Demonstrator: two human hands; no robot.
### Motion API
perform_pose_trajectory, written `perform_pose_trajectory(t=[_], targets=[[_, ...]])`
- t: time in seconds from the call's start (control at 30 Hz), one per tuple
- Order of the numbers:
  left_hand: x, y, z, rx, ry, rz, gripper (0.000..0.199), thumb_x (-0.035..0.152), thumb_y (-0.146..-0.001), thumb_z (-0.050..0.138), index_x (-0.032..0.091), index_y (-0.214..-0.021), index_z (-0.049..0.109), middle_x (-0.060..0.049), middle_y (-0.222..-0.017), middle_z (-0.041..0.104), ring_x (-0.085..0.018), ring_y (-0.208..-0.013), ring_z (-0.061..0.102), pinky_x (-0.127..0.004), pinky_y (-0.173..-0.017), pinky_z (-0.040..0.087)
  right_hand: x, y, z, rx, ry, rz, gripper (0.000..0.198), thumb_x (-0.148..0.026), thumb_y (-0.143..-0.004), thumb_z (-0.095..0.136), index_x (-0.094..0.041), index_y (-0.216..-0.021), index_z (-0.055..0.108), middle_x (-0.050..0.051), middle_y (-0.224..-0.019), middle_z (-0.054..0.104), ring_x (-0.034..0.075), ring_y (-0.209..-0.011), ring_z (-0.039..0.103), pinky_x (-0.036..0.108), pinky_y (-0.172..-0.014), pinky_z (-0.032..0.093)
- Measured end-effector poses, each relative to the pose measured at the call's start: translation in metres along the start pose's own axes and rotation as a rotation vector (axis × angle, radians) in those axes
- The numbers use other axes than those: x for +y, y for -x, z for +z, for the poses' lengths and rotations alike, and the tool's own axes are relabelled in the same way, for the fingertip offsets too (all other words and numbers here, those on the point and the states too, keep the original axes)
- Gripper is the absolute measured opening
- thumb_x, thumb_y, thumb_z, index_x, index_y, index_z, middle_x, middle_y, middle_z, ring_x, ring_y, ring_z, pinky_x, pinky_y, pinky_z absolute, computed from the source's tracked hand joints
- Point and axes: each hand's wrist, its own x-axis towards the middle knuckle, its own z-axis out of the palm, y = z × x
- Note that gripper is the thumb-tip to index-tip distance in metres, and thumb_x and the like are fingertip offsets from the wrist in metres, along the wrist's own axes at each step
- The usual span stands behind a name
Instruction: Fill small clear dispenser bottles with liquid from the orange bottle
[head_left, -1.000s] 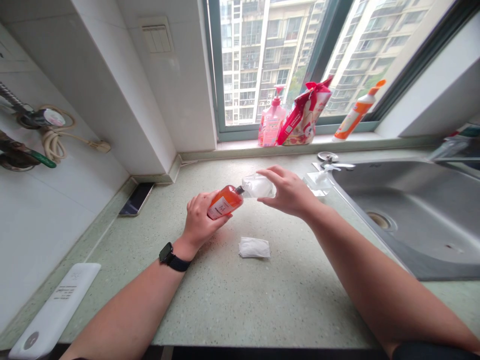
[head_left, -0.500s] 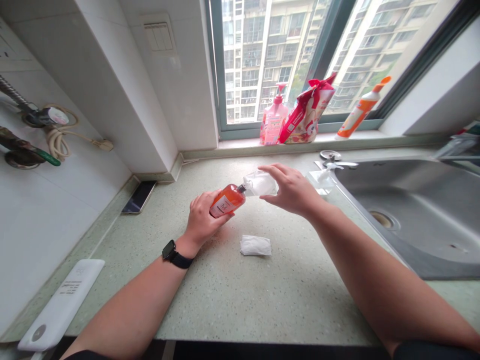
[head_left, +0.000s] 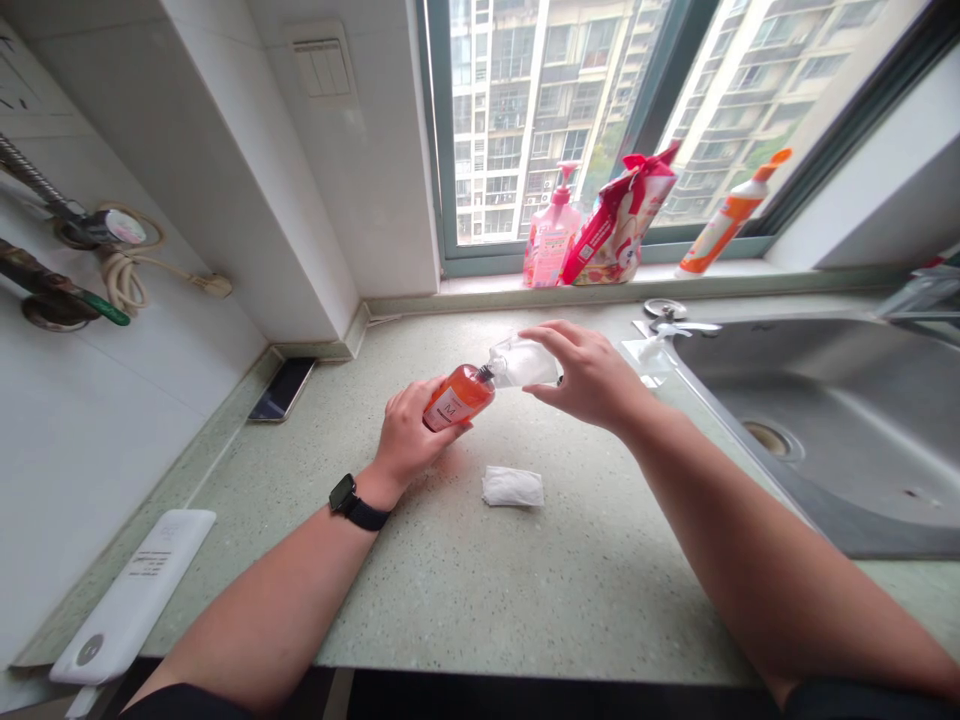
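Tilted over the counter, an orange-red bottle (head_left: 459, 398) with a pale label marked M is gripped in my left hand (head_left: 411, 428). Its dark threaded neck meets the mouth of a clear bottle (head_left: 520, 362), which leans the other way. My right hand (head_left: 589, 375) holds that clear bottle between thumb and fingers. Whether liquid passes between the two mouths is too small to tell. Below them on the counter lies a folded white tissue (head_left: 513, 487). Behind my right wrist, a white pump head (head_left: 671, 330) rests on a white tissue by the sink.
The steel sink (head_left: 840, 420) takes up the right side. On the windowsill stand a pink pump bottle (head_left: 551, 240), a red bag (head_left: 619, 225) and an orange-white bottle (head_left: 727, 225). A phone (head_left: 282, 390) and a white power strip-like device (head_left: 135, 600) lie at left.
Both hands keep the two bottles mouth to mouth, with hardly any movement. The whole view has shifted slightly.
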Motion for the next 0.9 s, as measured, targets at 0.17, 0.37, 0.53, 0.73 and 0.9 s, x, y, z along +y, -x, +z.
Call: perform_pose_trajectory(t=[0.17,0.37,0.53,0.73,0.9], targets=[[0.0016,0.0004,0.0000,-0.001,0.019,-0.013,0.069,0.055,-0.084,0.088,0.024,-0.140,0.063,-0.011,-0.130,0.074,-0.032,-0.119,0.070,-0.047,-0.104,0.054,0.0008,0.0000,-0.0003,0.001,0.001,-0.011,0.062,-0.031,-0.084,0.079,-0.029,-0.143,0.060,0.012,-0.139,0.069,0.036,-0.115,0.070,0.055,-0.099,0.056],[0.0015,0.0006,0.0012,0.004,0.032,-0.017,0.069,0.056,-0.084,0.088,0.023,-0.140,0.063,-0.011,-0.129,0.074,-0.031,-0.117,0.071,-0.047,-0.102,0.056,-0.0013,-0.0005,-0.0026,0.028,-0.013,-0.029,0.062,-0.031,-0.087,0.077,-0.030,-0.147,0.060,0.011,-0.139,0.069,0.036,-0.118,0.069,0.056,-0.100,0.055],[0.0009,0.0009,0.0019,0.008,0.017,-0.010,0.071,0.057,-0.083,0.087,0.022,-0.140,0.063,-0.012,-0.127,0.075,-0.031,-0.114,0.072,-0.047,-0.101,0.056,-0.0023,-0.0005,-0.0036,0.045,-0.029,-0.039,0.066,-0.030,-0.088,0.076,-0.033,-0.152,0.058,0.011,-0.140,0.069,0.036,-0.123,0.066,0.058,-0.105,0.054],[0.0003,0.0015,0.0032,0.009,0.024,-0.011,0.070,0.058,-0.084,0.087,0.022,-0.140,0.063,-0.012,-0.127,0.075,-0.031,-0.115,0.072,-0.047,-0.103,0.056,-0.0033,-0.0006,-0.0044,0.061,-0.028,-0.055,0.065,-0.030,-0.090,0.076,-0.032,-0.153,0.058,0.012,-0.142,0.068,0.036,-0.125,0.066,0.059,-0.107,0.054],[0.0004,0.0017,0.0039,0.004,0.035,-0.020,0.070,0.058,-0.084,0.086,0.022,-0.139,0.063,-0.011,-0.126,0.075,-0.030,-0.113,0.072,-0.047,-0.102,0.056,-0.0041,-0.0006,-0.0042,0.069,-0.020,-0.063,0.063,-0.028,-0.091,0.075,-0.029,-0.152,0.059,0.013,-0.143,0.067,0.036,-0.126,0.065,0.059,-0.108,0.053]])
